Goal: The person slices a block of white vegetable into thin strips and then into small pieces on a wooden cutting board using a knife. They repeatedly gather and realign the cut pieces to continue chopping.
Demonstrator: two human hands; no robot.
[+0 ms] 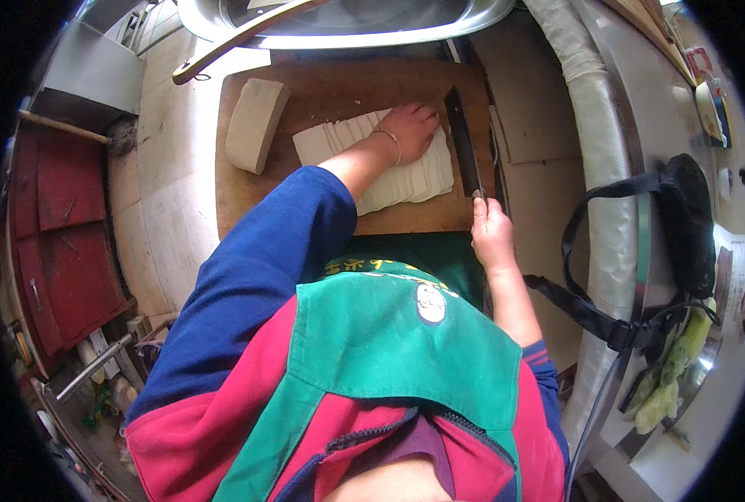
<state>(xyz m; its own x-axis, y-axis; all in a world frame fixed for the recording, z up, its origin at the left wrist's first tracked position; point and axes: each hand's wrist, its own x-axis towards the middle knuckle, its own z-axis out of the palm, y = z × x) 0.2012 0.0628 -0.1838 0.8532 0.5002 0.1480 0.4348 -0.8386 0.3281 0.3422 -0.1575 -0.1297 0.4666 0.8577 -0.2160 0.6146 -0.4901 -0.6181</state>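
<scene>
My left hand point(413, 128), with a thin bracelet at the wrist, lies palm down on a row of overlapping pale slices point(404, 182), which look like dough or tofu. Its fingertips point towards the far right end of the row. In my right hand point(491, 232) is the handle of a knife with a long dark blade point(463, 141). The blade stands just right of the slices, apart from them, over the wooden cutting board point(372, 78). An uncut block point(256, 125) of similar pale stuff rests at the board's left side.
Beyond the board sits a wide metal pan point(360, 41), a wooden-handled utensil point(241, 44) crossing its rim. Red cabinet doors point(71, 232) are at left. At right, a black strap point(579, 213) hangs near leafy vegetables point(667, 376). Crumbs lie on the board.
</scene>
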